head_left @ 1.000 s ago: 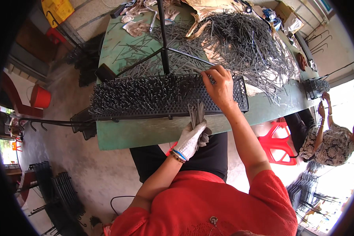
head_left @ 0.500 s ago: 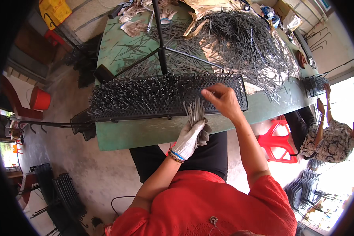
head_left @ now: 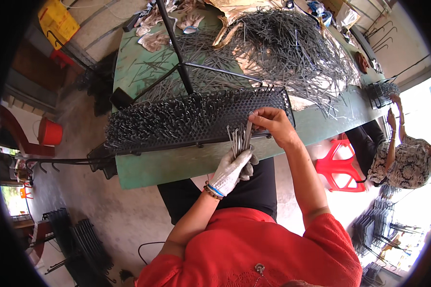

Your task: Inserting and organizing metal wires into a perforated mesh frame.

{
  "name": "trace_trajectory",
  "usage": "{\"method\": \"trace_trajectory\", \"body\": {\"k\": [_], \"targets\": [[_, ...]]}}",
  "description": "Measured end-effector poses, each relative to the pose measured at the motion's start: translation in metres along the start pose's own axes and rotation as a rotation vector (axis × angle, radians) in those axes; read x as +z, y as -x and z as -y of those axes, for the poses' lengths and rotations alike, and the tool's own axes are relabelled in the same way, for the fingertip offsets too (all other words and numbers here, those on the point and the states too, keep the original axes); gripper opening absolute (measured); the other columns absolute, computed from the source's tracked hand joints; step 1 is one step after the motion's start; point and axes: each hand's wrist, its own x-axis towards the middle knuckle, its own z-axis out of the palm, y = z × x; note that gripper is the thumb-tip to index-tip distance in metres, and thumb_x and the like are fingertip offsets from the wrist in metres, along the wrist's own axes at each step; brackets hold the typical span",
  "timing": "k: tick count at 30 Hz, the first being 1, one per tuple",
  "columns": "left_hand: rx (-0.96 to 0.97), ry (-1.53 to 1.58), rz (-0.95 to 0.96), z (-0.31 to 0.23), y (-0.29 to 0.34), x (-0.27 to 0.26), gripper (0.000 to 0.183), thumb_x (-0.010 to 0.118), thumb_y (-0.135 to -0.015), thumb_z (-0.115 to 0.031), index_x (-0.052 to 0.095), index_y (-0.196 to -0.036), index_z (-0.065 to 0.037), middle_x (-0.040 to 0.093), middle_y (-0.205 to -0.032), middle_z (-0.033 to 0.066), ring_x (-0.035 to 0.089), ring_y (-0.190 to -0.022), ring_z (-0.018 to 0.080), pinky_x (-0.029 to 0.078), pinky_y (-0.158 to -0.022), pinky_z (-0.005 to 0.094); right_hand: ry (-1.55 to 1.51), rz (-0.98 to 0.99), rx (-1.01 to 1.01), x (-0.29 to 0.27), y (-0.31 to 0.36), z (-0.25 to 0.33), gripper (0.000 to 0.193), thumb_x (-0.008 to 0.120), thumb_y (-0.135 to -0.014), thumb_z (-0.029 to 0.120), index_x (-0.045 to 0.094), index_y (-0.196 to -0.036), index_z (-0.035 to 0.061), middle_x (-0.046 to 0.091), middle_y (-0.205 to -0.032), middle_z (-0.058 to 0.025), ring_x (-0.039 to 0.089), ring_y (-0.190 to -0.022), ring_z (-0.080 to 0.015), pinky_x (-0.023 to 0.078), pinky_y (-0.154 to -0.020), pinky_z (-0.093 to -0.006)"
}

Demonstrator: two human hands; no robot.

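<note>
My left hand point(head_left: 231, 172), in a white knit glove, is closed round a bundle of thin grey metal rods point(head_left: 236, 141) that point up and away from me. The bare right hand point(head_left: 276, 126) pinches the top of one rod or a few at the bundle's right side; how many is hard to tell. Just beyond both hands lies a long black perforated panel point(head_left: 267, 101). Upright rods point(head_left: 153, 117) crowd the holes of its left and middle parts, while bare holes show at the right. A black metal frame point(head_left: 181, 64) rises behind it.
The green table point(head_left: 148, 167) carries a large heap of loose rods point(head_left: 292, 45) on brown paper, with work gloves point(head_left: 153, 40) at the far left. To the right stand a red stool point(head_left: 337, 167) and another person point(head_left: 402, 160) at a smaller rack point(head_left: 382, 94).
My right hand has come from above the panel to the bundle, and its fingers have closed on a rod end. The left hand keeps its hold. The view has shifted slightly.
</note>
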Motion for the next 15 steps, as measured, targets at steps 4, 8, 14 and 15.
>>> {"method": "trace_trajectory", "body": {"k": [4, 8, 14, 15], "targets": [[-0.007, -0.003, 0.001, 0.001, -0.001, 0.0, 0.022, 0.051, -0.097, -0.021, 0.052, -0.113, -0.005, 0.063, -0.085, 0.0064, 0.058, -0.06, 0.0052, 0.04, -0.044, 0.018, -0.032, -0.005, -0.068, -0.005, 0.0, -0.004, 0.015, 0.072, -0.083, 0.015, 0.067, -0.088, 0.0016, 0.065, -0.076, -0.0011, 0.057, -0.068, -0.006, 0.044, -0.06, -0.0206], [-0.01, 0.017, 0.006, 0.005, -0.003, 0.001, 0.024, 0.052, -0.097, -0.023, 0.053, -0.113, -0.005, 0.062, -0.085, 0.0064, 0.057, -0.059, 0.0057, 0.04, -0.045, 0.0185, -0.023, 0.005, -0.117, -0.005, 0.0, -0.008, 0.013, 0.072, -0.083, 0.012, 0.065, -0.085, 0.0009, 0.065, -0.076, -0.0014, 0.058, -0.067, -0.0061, 0.043, -0.059, -0.0201], [-0.03, 0.104, -0.015, 0.009, -0.006, 0.001, 0.023, 0.052, -0.097, -0.026, 0.052, -0.109, -0.008, 0.062, -0.083, 0.0054, 0.056, -0.058, 0.0059, 0.042, -0.044, 0.0187, 0.011, -0.058, -0.121, -0.01, -0.001, -0.008, 0.013, 0.068, -0.086, 0.012, 0.062, -0.089, 0.0008, 0.063, -0.076, -0.0004, 0.058, -0.069, -0.0065, 0.045, -0.063, -0.0205], [-0.018, 0.093, -0.033, 0.011, -0.005, 0.001, 0.027, 0.051, -0.097, -0.028, 0.053, -0.112, -0.005, 0.062, -0.083, 0.0063, 0.056, -0.058, 0.0066, 0.042, -0.045, 0.0193, 0.01, -0.058, -0.122, -0.011, -0.002, -0.006, 0.013, 0.068, -0.086, 0.012, 0.062, -0.089, 0.0008, 0.063, -0.076, -0.0004, 0.058, -0.069, -0.0065, 0.045, -0.063, -0.0205]]}}
